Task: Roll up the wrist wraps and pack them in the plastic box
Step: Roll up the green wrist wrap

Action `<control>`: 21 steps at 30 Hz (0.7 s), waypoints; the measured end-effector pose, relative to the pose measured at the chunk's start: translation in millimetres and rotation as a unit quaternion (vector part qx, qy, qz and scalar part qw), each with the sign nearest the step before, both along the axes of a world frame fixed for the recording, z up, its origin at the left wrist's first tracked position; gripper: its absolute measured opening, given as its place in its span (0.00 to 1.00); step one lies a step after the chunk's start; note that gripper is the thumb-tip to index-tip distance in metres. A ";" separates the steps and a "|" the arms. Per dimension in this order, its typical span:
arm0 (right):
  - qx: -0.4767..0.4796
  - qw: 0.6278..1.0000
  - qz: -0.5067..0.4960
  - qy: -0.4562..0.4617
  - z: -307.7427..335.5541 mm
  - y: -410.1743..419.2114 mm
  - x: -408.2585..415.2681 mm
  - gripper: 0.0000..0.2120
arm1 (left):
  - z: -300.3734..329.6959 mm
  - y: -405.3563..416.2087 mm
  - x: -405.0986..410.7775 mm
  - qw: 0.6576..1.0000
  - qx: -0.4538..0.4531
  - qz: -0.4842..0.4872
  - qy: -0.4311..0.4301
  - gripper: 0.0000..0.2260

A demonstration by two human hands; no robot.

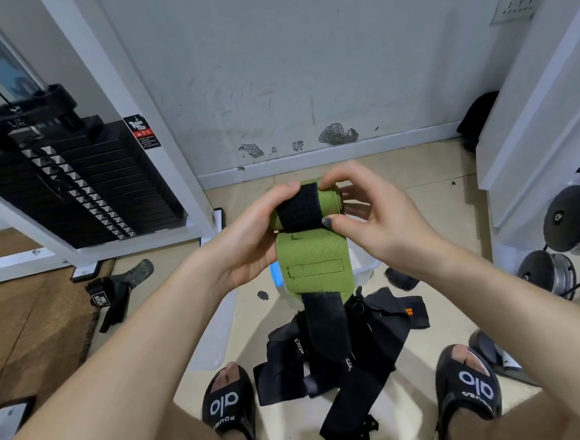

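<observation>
While the green wrap (309, 249) is dangling over the box (365, 264), both hands, left (248, 236) and right (381, 217), are pinching its rolled end, black straps (339, 350) piling just below.

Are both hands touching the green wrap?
Touching. The head view shows the left hand gripping the rolled end of the green wrist wrap, and the right hand pinching the roll with thumb and fingers from the other side.

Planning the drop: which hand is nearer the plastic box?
Left. The left hand grips the green wrap just above the plastic box; the right hand sits higher, farther.
</observation>
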State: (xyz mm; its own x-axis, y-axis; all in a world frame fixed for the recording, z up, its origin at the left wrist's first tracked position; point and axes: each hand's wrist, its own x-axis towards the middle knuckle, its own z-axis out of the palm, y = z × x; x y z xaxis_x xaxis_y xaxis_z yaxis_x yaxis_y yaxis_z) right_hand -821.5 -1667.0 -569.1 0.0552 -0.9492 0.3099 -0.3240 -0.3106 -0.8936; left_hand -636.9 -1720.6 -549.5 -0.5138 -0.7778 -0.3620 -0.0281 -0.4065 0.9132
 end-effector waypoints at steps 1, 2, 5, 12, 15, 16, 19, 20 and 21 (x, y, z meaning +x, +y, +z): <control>0.005 1.000 0.003 -0.006 0.2 -0.2 0.0 0.20 | 0.4 -0.7 1.0 1.000 -0.004 -0.005 0.002 0.17; 0.016 1.000 0.005 -0.020 1.2 -0.2 0.3 0.20 | 0.7 -1.0 2.1 1.000 -0.005 -0.009 0.001 0.16; 0.068 0.995 0.016 -0.078 3.1 -1.7 -0.4 0.19 | -0.1 -1.9 5.5 0.999 -0.020 -0.021 -0.017 0.14; 0.231 0.946 0.005 -0.226 4.9 -4.1 2.3 0.19 | -0.2 -2.7 5.9 0.998 -0.063 0.019 0.011 0.15; 0.232 0.939 0.011 -0.254 5.3 -4.3 1.6 0.22 | -1.8 -5.3 9.0 0.997 -0.075 0.024 0.015 0.17; 0.226 0.940 0.014 -0.255 6.0 -3.6 1.2 0.21 | -2.2 -6.0 10.4 0.997 -0.076 0.014 0.010 0.17; 0.198 0.954 0.020 -0.224 6.0 -1.0 1.9 0.20 | -5.0 -4.8 11.3 0.998 -0.060 -0.004 -0.002 0.20; 0.186 0.960 0.019 -0.210 5.6 -0.8 2.8 0.21 | -5.1 -3.1 10.3 0.999 -0.049 -0.005 -0.004 0.21; 0.174 0.965 0.018 -0.194 5.7 -0.4 3.5 0.22 | -5.4 -2.0 9.5 0.999 -0.040 -0.005 -0.010 0.22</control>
State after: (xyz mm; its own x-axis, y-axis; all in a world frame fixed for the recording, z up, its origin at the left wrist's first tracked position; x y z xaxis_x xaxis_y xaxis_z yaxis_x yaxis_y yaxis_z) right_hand -818.0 -1667.4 -563.4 0.0332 -0.9992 -0.0232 0.0614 0.0252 -0.9978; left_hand -627.4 -1722.6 -554.9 -0.5146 -0.7999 -0.3087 -0.0505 -0.3311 0.9422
